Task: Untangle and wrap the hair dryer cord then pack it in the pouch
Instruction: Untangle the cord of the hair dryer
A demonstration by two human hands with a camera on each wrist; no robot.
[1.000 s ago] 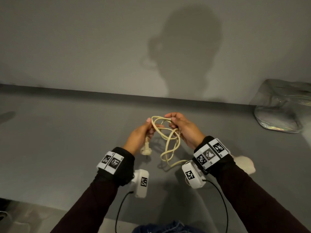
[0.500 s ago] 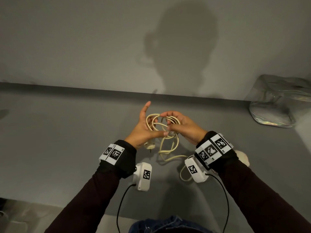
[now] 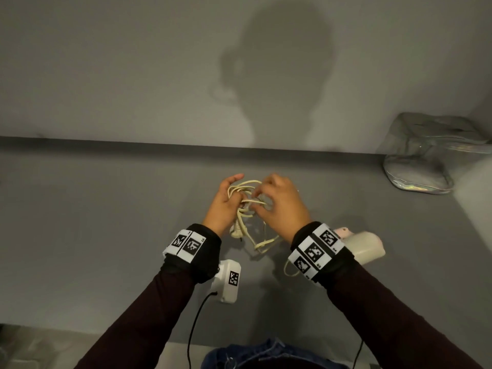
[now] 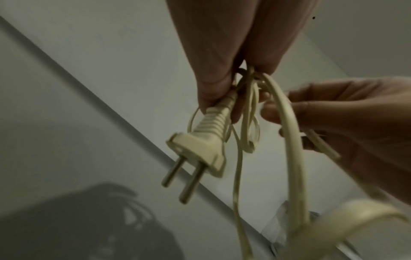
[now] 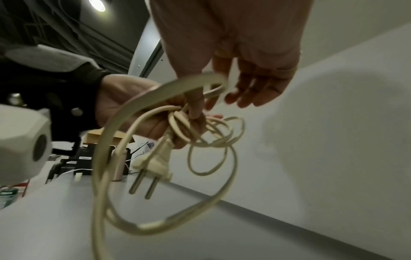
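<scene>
Counter [image 3: 93, 222]: matt grey, flat, running back to a plain pale wall [image 3: 119, 62] that carries the shadow of a head and shoulders at 12 o'clock. Pouch [image 3: 431, 155]: clear, glossy, iridescent trim, slumped on the counter at 2 o'clock, well apart from the hands. Hair dryer [image 3: 364, 245]: cream body, lying on the counter at 4 o'clock, partly hidden behind the right wrist. Cord [image 3: 243, 186]: cream, thin, gathered in several uneven loops held above the counter centre — one slack length trails down to the surface. Plug [image 4: 198, 147]: cream, ribbed collar, two round metal pins pointing down. Left hand [image 3: 223, 206]: fingers curled round the bundled loops and the plug's collar. Right hand [image 3: 282, 206]: fingers [image 5: 251, 95] loosely spread — thumb and forefinger pinching a strand of the cord.
</scene>
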